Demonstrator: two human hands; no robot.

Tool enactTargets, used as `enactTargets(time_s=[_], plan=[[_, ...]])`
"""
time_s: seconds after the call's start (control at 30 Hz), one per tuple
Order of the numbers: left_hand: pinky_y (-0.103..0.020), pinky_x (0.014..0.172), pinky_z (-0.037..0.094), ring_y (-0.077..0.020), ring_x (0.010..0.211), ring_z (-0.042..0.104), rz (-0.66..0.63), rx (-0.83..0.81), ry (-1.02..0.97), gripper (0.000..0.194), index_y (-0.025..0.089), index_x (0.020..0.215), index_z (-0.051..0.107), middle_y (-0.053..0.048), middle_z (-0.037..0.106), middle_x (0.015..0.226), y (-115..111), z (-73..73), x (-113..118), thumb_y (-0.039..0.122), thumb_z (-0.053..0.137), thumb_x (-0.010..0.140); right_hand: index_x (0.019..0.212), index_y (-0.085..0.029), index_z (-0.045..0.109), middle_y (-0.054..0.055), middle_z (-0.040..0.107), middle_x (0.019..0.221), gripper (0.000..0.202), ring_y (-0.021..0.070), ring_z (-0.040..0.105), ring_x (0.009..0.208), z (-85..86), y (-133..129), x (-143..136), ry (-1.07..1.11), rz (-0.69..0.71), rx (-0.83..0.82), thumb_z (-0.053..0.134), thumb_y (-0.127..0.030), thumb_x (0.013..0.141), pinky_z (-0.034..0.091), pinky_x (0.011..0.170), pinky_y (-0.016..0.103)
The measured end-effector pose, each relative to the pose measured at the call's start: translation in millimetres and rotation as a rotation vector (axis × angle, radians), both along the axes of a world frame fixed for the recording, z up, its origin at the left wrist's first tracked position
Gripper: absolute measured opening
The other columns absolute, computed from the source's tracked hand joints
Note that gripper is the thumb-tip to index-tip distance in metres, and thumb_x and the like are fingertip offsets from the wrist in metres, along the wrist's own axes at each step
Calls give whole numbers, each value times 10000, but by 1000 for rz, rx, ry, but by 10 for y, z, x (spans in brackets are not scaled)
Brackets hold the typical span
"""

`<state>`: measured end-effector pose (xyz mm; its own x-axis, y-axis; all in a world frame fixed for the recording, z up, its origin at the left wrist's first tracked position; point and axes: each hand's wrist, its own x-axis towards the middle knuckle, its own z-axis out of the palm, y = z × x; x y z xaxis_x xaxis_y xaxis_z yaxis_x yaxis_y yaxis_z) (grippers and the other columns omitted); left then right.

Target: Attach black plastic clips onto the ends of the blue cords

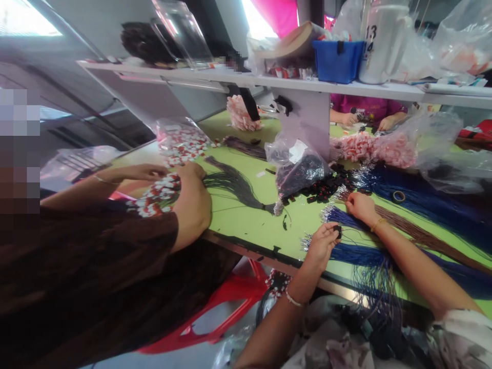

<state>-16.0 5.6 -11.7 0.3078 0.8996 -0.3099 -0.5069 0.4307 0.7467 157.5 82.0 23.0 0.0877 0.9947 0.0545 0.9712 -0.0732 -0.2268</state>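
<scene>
Between the thumb and fingers of my left hand (pixel 325 243) is a small black piece (pixel 337 232), held above the table's front edge. My right hand (pixel 361 207) is closed at the tips of a brown cord bundle (pixel 403 225); what its fingers pinch is too small to make out. Blue cord bundles (pixel 357 252) with silvery ends lie under and beside both hands. Behind them is a heap of black pieces (pixel 330 182) next to a clear plastic bag (pixel 302 171) with dark contents. Dark blue cords (pixel 430 205) with a tape ring (pixel 398 196) on them lie to the right.
At the left, a co-worker's hands (pixel 192 179) are over red-and-white pieces (pixel 157 197). Grey cords (pixel 238 184) lie mid-table. A shelf (pixel 238 78) with a blue bin (pixel 339 61) crosses above. Another person's hands (pixel 349 119) are behind it. A red chair (pixel 230 292) stands below.
</scene>
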Motion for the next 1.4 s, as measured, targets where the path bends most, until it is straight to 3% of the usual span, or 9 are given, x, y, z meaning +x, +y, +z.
enactTargets(time_s=[0.23,0.47,0.57,0.67,0.77,0.9,1.07,1.2,1.4], plan=[[-242,679,444,-109,710,570,-12,3,-38,349,150,904,626,-33,627,806,-17,5,-14,238,778,602,832,-153,607,67,647,767,166,147,543,630,-86,15,75,79,64,72,460,-230,820,333,586,245],[-235,679,438,-109,719,567,-7,7,-48,340,147,894,622,-31,623,795,-39,41,-10,242,775,606,706,-163,564,-17,565,634,132,102,471,561,88,60,-134,513,222,155,491,-245,778,351,564,212],[-238,689,438,-112,738,568,1,11,-54,336,151,895,618,-35,626,820,-47,38,-18,237,773,610,700,-163,574,-21,550,634,197,101,462,578,191,-39,-236,653,298,175,477,-288,815,358,567,214],[-244,707,439,-117,759,571,7,13,-69,333,154,914,617,-44,630,860,-53,20,-25,226,762,622,825,-170,615,-13,575,690,203,113,483,627,252,-236,-265,761,374,150,506,-341,833,376,592,224],[-246,711,439,-116,759,569,5,20,-88,329,152,923,619,-44,627,862,-50,-5,-25,213,756,630,923,-183,592,-8,580,737,214,117,495,649,257,-442,-251,919,344,141,552,-368,824,397,605,231],[-238,704,436,-109,748,564,0,32,-111,313,154,922,623,-34,616,847,-44,-24,-25,209,749,641,803,-182,565,-2,564,729,222,114,499,662,238,-623,-205,1113,323,44,599,-401,806,416,633,239],[-236,715,433,-118,786,570,-11,31,-111,301,153,925,620,-46,624,882,-53,-11,-43,190,738,650,840,-191,578,3,567,755,276,114,501,664,235,-715,-124,1347,261,-24,652,-442,754,421,635,245],[-241,733,430,-124,808,573,-16,36,-109,306,150,939,614,-54,630,900,-61,-11,-61,184,733,660,744,-171,595,-3,543,675,262,102,443,595,216,-752,-100,1188,217,61,620,-432,766,371,563,226],[-253,761,425,-132,844,574,-29,52,-146,310,163,961,600,-54,626,940,-48,-35,-72,174,718,675,688,-153,605,-42,462,530,206,69,320,466,77,-835,-161,899,176,7,565,-344,755,261,450,199]])
